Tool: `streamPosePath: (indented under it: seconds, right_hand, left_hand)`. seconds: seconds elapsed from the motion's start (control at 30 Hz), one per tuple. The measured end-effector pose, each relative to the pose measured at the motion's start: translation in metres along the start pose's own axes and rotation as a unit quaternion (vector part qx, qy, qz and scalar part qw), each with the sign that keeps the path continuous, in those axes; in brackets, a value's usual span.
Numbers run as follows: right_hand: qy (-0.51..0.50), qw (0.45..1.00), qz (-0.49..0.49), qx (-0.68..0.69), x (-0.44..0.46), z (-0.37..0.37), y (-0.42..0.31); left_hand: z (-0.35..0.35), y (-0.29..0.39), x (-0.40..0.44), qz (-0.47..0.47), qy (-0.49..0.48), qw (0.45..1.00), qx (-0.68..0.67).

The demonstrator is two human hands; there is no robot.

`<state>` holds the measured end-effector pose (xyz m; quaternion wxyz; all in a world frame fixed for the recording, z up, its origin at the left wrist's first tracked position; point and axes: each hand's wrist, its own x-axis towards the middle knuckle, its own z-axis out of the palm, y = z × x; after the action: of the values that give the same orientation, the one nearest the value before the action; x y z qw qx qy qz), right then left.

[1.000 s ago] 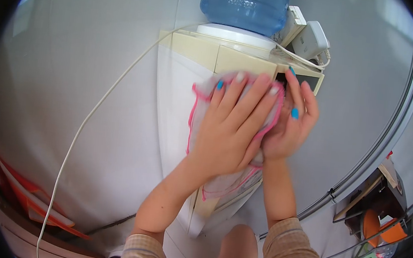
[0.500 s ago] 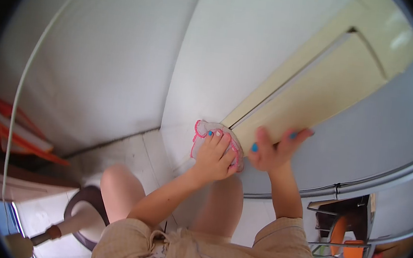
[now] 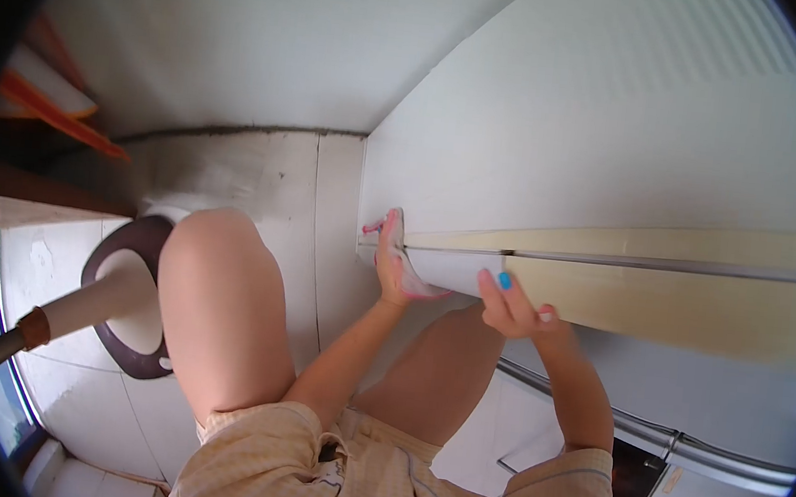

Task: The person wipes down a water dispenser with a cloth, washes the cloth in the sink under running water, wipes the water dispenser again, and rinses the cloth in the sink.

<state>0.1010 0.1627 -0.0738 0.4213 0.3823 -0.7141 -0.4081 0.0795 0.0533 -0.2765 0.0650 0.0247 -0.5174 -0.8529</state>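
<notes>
At the left of the frame, a dark-brown-rimmed round base with a pale pole (image 3: pixel 130 295) stands on the whitish tiled floor (image 3: pixel 274 193), beside the person's bare left knee (image 3: pixel 220 260); an orange-and-white flat item (image 3: pixel 53 100) leans in at upper left. The legs fill the lower centre, close below the working area. The tall white-and-cream boxy appliance (image 3: pixel 610 240) stretches nearly level across the frame, its foot at centre, its body running to the right edge. A thin pink-edged pale cloth (image 3: pixel 425 290) lies at that foot, slanting from upper left to lower right. The left hand (image 3: pixel 394 265) presses it there, fingers extended; whether they grip is unclear. The right hand (image 3: pixel 510 307), loosely bent and holding nothing visible, is at the appliance's lower edge. Bare tiles lie left of the foot.
</notes>
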Motion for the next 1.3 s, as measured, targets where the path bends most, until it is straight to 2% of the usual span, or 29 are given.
streamPosePath:
  seconds: [0.1,0.2,0.23,0.27,0.33,0.37,0.43,0.5,0.53,0.6,0.63,0.7,0.77,0.9,0.97,1.1,1.2,1.23,1.3]
  right_hand:
    - [-0.008,1.000,0.006,-0.009,0.007,0.001,0.004]
    - [-0.005,0.999,0.027,-0.027,0.008,0.003,0.002]
    - [-0.011,0.999,0.023,-0.025,0.005,0.004,0.002]
    - [0.036,0.999,0.026,0.003,0.001,0.007,0.002]
    - [0.079,0.996,0.020,0.033,-0.009,0.012,0.004]
    - [0.093,0.995,0.018,0.035,-0.011,0.011,0.006]
    - [0.090,0.996,0.008,0.022,-0.010,0.007,0.010]
    - [0.084,0.996,0.001,0.009,-0.009,0.004,0.012]
    - [0.080,0.997,-0.005,0.006,-0.008,0.002,0.012]
    - [0.073,0.997,-0.009,0.002,-0.007,0.001,0.014]
    - [0.069,0.998,-0.009,-0.001,-0.007,0.000,0.015]
    - [0.065,0.998,-0.010,-0.007,-0.007,0.000,0.015]
    - [0.064,0.998,-0.017,-0.011,-0.006,0.001,0.014]
    - [0.053,0.998,-0.021,-0.013,-0.007,0.001,0.013]
    - [0.050,0.998,-0.027,-0.016,-0.008,0.001,0.013]
    - [0.043,0.999,-0.029,-0.017,-0.007,0.001,0.012]
    - [0.039,0.999,-0.027,-0.022,-0.005,0.000,0.014]
    - [0.035,0.999,-0.028,-0.022,-0.004,0.000,0.014]
    - [0.029,0.999,-0.031,-0.025,-0.004,-0.001,0.015]
  left_hand:
    - [-0.015,-0.032,-0.002,-0.157,0.056,0.965,-0.201]
    - [-0.021,-0.041,-0.006,-0.197,0.071,0.928,-0.309]
    - [-0.016,-0.032,-0.006,-0.183,0.073,0.935,-0.296]
    - [-0.008,-0.022,-0.008,-0.153,0.075,0.948,-0.268]
    - [0.019,0.011,-0.010,-0.057,0.086,0.987,-0.123]
    - [0.029,0.031,-0.011,0.016,0.052,0.998,-0.006]
    - [0.046,0.071,-0.015,0.147,-0.016,0.973,0.180]
    - [0.067,0.109,-0.022,0.301,-0.050,0.939,0.158]
    - [0.068,0.107,-0.018,0.299,-0.051,0.940,0.154]
    - [0.063,0.095,-0.010,0.450,-0.104,0.870,0.172]
    - [0.051,0.089,-0.011,0.429,-0.115,0.871,0.211]
    - [0.031,0.054,-0.024,0.366,-0.072,0.895,0.244]
    - [0.002,0.006,-0.045,0.290,-0.092,0.904,0.299]
    - [-0.011,-0.008,-0.041,0.321,-0.109,0.899,0.279]
    - [0.007,0.017,-0.041,0.272,-0.069,0.926,0.253]
    - [0.047,0.093,-0.013,0.398,-0.116,0.885,0.213]
    - [0.055,0.090,-0.010,0.435,-0.082,0.870,0.218]
    - [0.052,0.080,-0.011,0.433,-0.084,0.871,0.218]
    - [0.033,0.034,-0.022,0.485,-0.042,0.843,0.230]
